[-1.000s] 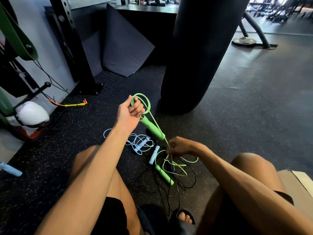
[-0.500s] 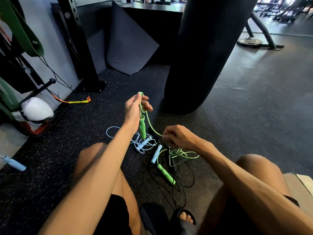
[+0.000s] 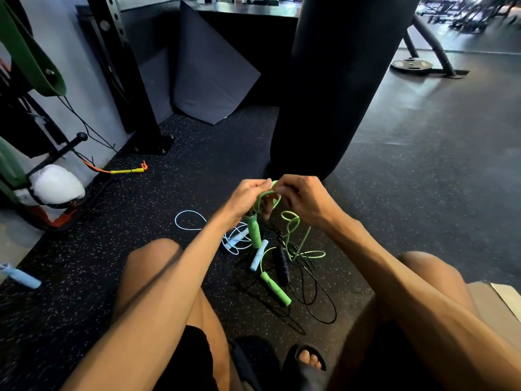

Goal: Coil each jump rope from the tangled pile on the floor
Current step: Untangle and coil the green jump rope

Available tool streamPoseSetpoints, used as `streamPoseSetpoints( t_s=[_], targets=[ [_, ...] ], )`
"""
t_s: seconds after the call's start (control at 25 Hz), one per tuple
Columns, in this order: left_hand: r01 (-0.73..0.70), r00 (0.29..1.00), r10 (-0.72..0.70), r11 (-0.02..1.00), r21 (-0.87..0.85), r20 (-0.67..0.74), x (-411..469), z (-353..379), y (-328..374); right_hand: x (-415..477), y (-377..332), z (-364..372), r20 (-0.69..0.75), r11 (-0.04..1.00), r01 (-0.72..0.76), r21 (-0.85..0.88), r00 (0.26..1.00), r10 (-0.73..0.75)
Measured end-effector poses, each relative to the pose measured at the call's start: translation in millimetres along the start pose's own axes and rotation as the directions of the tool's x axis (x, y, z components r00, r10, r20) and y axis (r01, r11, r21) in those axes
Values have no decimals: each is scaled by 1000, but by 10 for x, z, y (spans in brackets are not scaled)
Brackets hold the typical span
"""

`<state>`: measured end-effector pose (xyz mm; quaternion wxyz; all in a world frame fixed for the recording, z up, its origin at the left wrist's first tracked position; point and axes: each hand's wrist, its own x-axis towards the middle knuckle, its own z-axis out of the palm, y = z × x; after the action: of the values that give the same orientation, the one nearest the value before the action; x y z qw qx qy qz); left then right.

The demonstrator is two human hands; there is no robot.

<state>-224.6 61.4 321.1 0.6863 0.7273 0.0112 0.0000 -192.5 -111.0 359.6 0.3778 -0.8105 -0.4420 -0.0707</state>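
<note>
Coiling the green jump rope (image 3: 260,203) above the tangled pile (image 3: 282,266) on the floor (image 3: 197,179): loops clamped in the left hand (image 3: 248,197), next one pinched by the right hand (image 3: 303,201), likely to keep turns clear of knots.

Lime-green jump rope (image 3: 290,221): cord and both handles uniformly lime green. Pale-blue jump rope (image 3: 189,221): whitish-blue cord, pale blue handles. Black jump rope (image 3: 324,300): black cord, dark handle with a purple tinge. Floor (image 3: 197,153): black, flecked with pale specks. Punching bag (image 3: 332,80): plain black. Yellow handle (image 3: 125,171): orange cord.
</note>
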Motion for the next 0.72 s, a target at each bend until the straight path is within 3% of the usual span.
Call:
streamPoseSetpoints(
  t_s=[0.2,0.44,0.56,0.72],
  targets=[
    [123,977,-92,980,-159,190,-66,90,51,30,159,-85,-147,992,-117,50,982,123],
    [238,932,-148,939,-250,331,-92,127,159,-15,401,58,-145,968,-224,111,960,239],
    [237,952,-142,903,-358,271,-70,81,166,-71,546,186,6,926,-345,156,937,348],
    [162,982,-92,857,-489,164,-47,-44,159,-184,697,280,328,911,-411,-43,855,401]
  ],
)
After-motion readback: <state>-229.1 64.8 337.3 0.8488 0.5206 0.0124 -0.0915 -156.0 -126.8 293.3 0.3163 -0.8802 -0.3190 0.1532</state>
